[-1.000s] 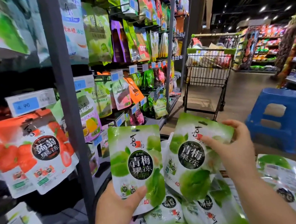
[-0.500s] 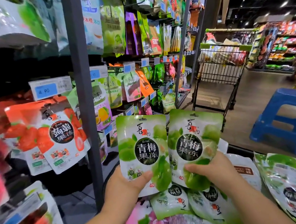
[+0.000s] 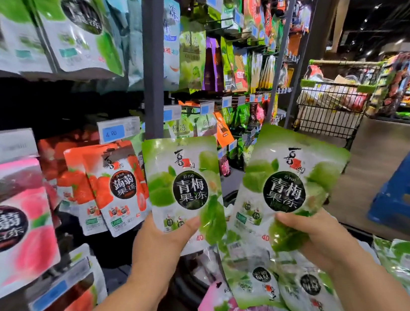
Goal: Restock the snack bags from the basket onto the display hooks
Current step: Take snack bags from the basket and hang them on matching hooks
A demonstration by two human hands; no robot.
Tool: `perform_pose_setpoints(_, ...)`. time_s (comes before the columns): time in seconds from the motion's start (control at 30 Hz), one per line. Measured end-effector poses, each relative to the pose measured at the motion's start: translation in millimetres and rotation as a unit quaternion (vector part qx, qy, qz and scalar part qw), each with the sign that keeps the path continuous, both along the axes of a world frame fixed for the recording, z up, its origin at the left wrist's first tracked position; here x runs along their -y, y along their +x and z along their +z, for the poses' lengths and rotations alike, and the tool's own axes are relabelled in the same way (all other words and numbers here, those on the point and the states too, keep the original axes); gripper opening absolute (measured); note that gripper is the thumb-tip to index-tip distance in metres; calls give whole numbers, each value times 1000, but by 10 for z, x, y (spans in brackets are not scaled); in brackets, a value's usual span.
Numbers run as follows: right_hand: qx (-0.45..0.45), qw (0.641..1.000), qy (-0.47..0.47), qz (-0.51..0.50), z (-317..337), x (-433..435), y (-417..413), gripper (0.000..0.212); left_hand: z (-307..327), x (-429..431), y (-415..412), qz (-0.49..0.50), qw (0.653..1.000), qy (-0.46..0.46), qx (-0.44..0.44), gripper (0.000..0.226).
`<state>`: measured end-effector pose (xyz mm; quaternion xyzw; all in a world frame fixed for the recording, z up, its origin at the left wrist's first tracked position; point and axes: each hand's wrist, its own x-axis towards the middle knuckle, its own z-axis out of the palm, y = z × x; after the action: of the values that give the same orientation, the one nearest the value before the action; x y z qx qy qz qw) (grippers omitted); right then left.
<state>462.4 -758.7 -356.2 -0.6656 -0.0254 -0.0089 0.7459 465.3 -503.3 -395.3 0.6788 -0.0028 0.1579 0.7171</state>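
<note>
Separately, left hand (image 3: pixel 158 245) pinching upright green bag (image 3: pixel 184 184) from below, right hand (image 3: pixel 316 237) gripping tilted green bag (image 3: pixel 288 183)

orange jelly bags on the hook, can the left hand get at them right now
Probably yes for reach: the orange jelly bags hang just beside the left hand with nothing between. But its grip is taken by a green bag, so it could only nudge them.

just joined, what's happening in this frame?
A person is restocking a snack rack. The left hand grips one green bag upright by its bottom; the right hand grips a second green bag, tilted right. Neither is on a hook yet. More green bags lie below the hands; red bags hang at left.
</note>
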Motion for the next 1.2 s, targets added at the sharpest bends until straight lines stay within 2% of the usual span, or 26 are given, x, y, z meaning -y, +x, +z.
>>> perform_pose_setpoints(0.17,-24,996,-24,80,230,-343,-46,53,254,-169,-144,-11,1000,-26,0,48)
perform_pose_setpoints(0.23,-1,995,-41,88,327,-531,-33,58,322,-238,-211,-3,999,-45,0,47)
perform_pose_setpoints(0.33,46,994,-57,75,475,-783,-1,49,434,-345,-319,0,997,-81,2,67)
perform_pose_setpoints(0.47,71,992,-60,79,626,-1099,-37,52,592,-532,-478,10,996,-72,44,63)
perform_pose_setpoints(0.57,87,988,-77,100,690,-1299,-98,51,607,-687,-541,33,994,-87,56,41)
perform_pose_setpoints(0.67,98,983,-100,121,729,-1456,-154,53,652,-813,-629,56,991,-102,69,32)
perform_pose_setpoints(0.77,121,967,-155,163,748,-1567,-209,71,715,-928,-696,81,986,-124,76,32)
perform_pose_setpoints(0.87,121,961,-156,192,753,-1643,-195,83,773,-1023,-708,95,983,-138,75,30)
perform_pose_setpoints(0.93,120,961,-145,200,777,-1726,-142,109,832,-1087,-721,103,981,-147,78,27)
perform_pose_setpoints(0.97,119,965,-134,191,801,-1767,-122,116,866,-1116,-724,106,979,-153,79,26)
perform_pose_setpoints(1.07,137,971,-103,169,861,-1864,-17,100,973,-1194,-707,106,977,-160,90,25)
perform_pose_setpoints(1.2,153,976,-57,144,936,-1989,128,105,1138,-1322,-670,105,977,-149,111,25)
